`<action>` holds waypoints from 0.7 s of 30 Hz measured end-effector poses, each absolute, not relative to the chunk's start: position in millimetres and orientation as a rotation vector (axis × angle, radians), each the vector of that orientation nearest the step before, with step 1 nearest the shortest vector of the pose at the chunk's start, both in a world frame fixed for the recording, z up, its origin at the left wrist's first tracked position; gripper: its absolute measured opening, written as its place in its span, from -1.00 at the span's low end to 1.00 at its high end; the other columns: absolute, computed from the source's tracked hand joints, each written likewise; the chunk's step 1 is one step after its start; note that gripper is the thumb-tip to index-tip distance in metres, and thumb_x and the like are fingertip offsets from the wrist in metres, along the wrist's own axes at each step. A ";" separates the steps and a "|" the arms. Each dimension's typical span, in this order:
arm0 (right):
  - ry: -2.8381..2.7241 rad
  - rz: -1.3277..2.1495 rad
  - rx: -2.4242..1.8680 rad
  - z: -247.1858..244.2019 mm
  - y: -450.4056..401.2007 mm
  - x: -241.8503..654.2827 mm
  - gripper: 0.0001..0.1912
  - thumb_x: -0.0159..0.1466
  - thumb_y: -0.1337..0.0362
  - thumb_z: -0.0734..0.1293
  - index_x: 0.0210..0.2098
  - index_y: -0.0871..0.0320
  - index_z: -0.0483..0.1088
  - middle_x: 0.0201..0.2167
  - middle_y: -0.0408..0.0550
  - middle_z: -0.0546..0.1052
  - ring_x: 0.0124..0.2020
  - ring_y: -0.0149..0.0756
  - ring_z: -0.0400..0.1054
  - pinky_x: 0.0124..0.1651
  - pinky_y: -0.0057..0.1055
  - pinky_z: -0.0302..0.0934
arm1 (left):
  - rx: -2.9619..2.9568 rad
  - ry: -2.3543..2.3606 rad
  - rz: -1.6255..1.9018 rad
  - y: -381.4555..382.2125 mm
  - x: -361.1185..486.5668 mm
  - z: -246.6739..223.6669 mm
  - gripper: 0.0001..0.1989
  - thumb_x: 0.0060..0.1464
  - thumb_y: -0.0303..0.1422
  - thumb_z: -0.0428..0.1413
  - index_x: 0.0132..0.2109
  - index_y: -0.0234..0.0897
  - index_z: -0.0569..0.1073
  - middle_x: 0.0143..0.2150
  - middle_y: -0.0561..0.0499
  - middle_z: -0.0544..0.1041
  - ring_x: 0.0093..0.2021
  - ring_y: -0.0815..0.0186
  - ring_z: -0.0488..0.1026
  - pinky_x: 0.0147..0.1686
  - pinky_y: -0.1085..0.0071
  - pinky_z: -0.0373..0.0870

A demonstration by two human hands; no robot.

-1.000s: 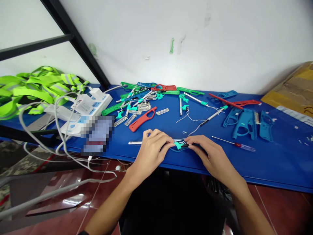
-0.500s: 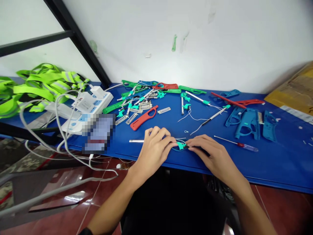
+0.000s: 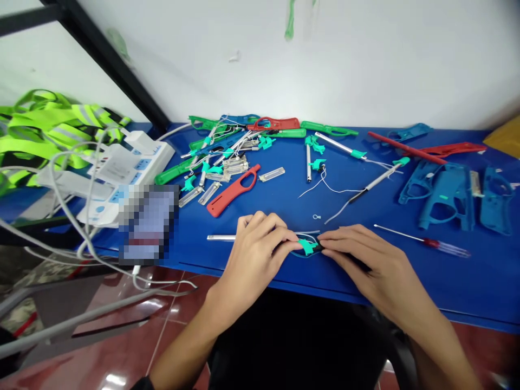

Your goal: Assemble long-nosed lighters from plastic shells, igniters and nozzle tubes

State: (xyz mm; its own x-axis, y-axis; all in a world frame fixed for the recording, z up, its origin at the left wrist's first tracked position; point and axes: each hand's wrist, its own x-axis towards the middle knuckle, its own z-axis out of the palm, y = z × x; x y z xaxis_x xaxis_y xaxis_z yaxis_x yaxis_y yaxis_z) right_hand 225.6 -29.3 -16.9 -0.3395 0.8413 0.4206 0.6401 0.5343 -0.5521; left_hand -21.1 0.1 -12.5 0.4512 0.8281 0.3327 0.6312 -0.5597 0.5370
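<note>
A partly assembled utility lighter lies low over the near edge of the table, between my two hands. Its teal trigger (image 3: 307, 246) and a thin white wire show in the gap, with some blue casing around them. My left hand (image 3: 260, 246) pinches the trigger end between thumb and fingers. A silver metal tube (image 3: 220, 238) sticks out to the left from under that hand. With closed fingertips, my right hand (image 3: 361, 252) grips the other end, at a small black part. The fingers hide most of the casing.
Loose lighter parts (image 3: 227, 146) pile up at the back left, beside a red casing half (image 3: 233, 190). Blue casing halves (image 3: 447, 197) and a screwdriver (image 3: 424, 241) lie right. A power strip (image 3: 130, 179), phone (image 3: 150, 225) and cables stand left, before neon straps (image 3: 52, 130).
The view has shifted, so the things on the table appear spread wider. Both hands keep nearly the same pinch on the lighter, and the trigger stays between them.
</note>
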 end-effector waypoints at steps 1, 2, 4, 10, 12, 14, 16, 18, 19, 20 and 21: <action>-2.101 0.377 -1.199 -17.5 -30.0 226.1 -0.82 0.53 0.26 0.36 0.02 -0.02 0.63 -0.04 -0.07 0.74 -0.03 -0.12 0.65 0.14 -0.06 0.54 | 2.368 1.255 0.812 -0.2 -21.3 -12.4 -0.85 0.46 -0.27 0.21 -0.14 -0.15 0.61 -0.14 0.06 0.63 -0.14 0.24 0.43 -0.08 0.17 0.14; -2.110 0.372 -1.203 -17.9 -30.7 226.6 -0.80 0.53 0.26 0.35 0.04 -0.04 0.63 -0.02 -0.08 0.74 -0.02 -0.12 0.65 0.18 -0.05 0.53 | 2.366 1.269 0.803 -0.6 -21.4 -12.1 -0.85 0.47 -0.26 0.19 -0.13 -0.14 0.61 -0.13 0.05 0.64 -0.14 0.23 0.43 -0.08 0.17 0.15; -2.124 0.357 -1.212 -18.6 -32.1 227.2 -0.78 0.54 0.30 0.34 0.07 -0.03 0.61 0.01 -0.11 0.74 0.01 -0.14 0.65 0.24 -0.05 0.50 | 2.365 1.291 0.792 -1.4 -21.3 -11.3 -0.83 0.49 -0.24 0.17 -0.11 -0.15 0.60 -0.12 0.04 0.63 -0.14 0.22 0.43 -0.10 0.17 0.16; -2.125 0.359 -1.245 -18.7 -34.8 226.6 -0.77 0.51 0.38 0.37 0.07 -0.02 0.59 0.03 -0.15 0.74 0.05 -0.18 0.63 0.28 -0.10 0.47 | 2.359 1.261 0.781 -1.0 -20.9 -10.0 -0.87 0.48 -0.28 0.17 -0.09 -0.13 0.59 -0.14 0.05 0.62 -0.16 0.22 0.41 -0.13 0.18 0.18; -2.115 0.369 -1.247 -18.7 -34.9 226.2 -0.75 0.50 0.39 0.37 0.07 -0.05 0.60 0.02 -0.16 0.74 0.03 -0.17 0.63 0.27 -0.07 0.49 | 2.377 1.256 0.780 -1.0 -21.0 -10.6 -0.87 0.49 -0.28 0.16 -0.08 -0.12 0.60 -0.14 0.04 0.63 -0.16 0.21 0.42 -0.13 0.18 0.20; -2.103 0.372 -1.252 -19.0 -35.1 226.0 -0.73 0.49 0.39 0.38 0.07 -0.07 0.61 0.01 -0.17 0.74 0.01 -0.15 0.63 0.25 -0.04 0.50 | 2.390 1.259 0.786 -1.5 -21.0 -11.1 -0.86 0.50 -0.28 0.16 -0.07 -0.12 0.60 -0.14 0.03 0.62 -0.16 0.21 0.43 -0.13 0.18 0.23; -2.092 0.369 -1.257 -19.6 -35.4 226.0 -0.72 0.49 0.39 0.38 0.08 -0.09 0.61 0.00 -0.18 0.75 0.00 -0.14 0.64 0.23 -0.03 0.52 | 2.396 1.248 0.791 -2.3 -21.0 -11.6 -0.85 0.51 -0.29 0.13 -0.05 -0.14 0.60 -0.13 0.01 0.61 -0.15 0.22 0.44 -0.12 0.19 0.26; -2.093 0.358 -1.254 -20.1 -35.7 226.1 -0.72 0.49 0.39 0.38 0.08 -0.08 0.61 0.00 -0.19 0.75 0.00 -0.16 0.64 0.23 -0.04 0.52 | 2.389 1.223 0.795 -2.9 -21.2 -12.2 -0.84 0.53 -0.31 0.10 -0.03 -0.16 0.59 -0.11 0.00 0.59 -0.13 0.23 0.47 -0.10 0.20 0.29; -2.098 0.348 -1.248 -20.2 -35.8 226.1 -0.73 0.49 0.40 0.38 0.07 -0.07 0.60 0.00 -0.19 0.75 -0.01 -0.17 0.64 0.24 -0.05 0.52 | 2.381 1.209 0.801 -3.0 -21.3 -12.6 -0.84 0.53 -0.32 0.10 -0.02 -0.17 0.59 -0.10 0.00 0.58 -0.12 0.23 0.48 -0.10 0.21 0.30; -2.106 0.338 -1.237 -20.2 -35.7 226.2 -0.74 0.49 0.40 0.38 0.07 -0.05 0.59 0.00 -0.19 0.75 -0.02 -0.19 0.64 0.25 -0.06 0.51 | 2.370 1.196 0.806 -3.2 -21.5 -13.1 -0.84 0.53 -0.33 0.10 -0.02 -0.18 0.58 -0.10 0.00 0.58 -0.11 0.24 0.49 -0.10 0.22 0.32; -2.115 0.330 -1.225 -20.0 -35.5 226.2 -0.75 0.50 0.41 0.38 0.06 -0.03 0.59 0.00 -0.18 0.75 -0.03 -0.20 0.65 0.26 -0.07 0.50 | 2.359 1.184 0.814 -3.3 -21.7 -13.6 -0.85 0.52 -0.33 0.10 -0.02 -0.18 0.58 -0.09 0.00 0.57 -0.11 0.24 0.50 -0.09 0.23 0.33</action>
State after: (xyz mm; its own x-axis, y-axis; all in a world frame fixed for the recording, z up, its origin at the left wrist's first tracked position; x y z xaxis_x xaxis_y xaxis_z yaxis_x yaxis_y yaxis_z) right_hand 226.2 -35.5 -20.0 -0.3415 0.8420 0.4176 0.6747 0.5290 -0.5147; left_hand -21.7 -3.3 -13.6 0.4778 0.8155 0.3267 0.5972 -0.5743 0.5600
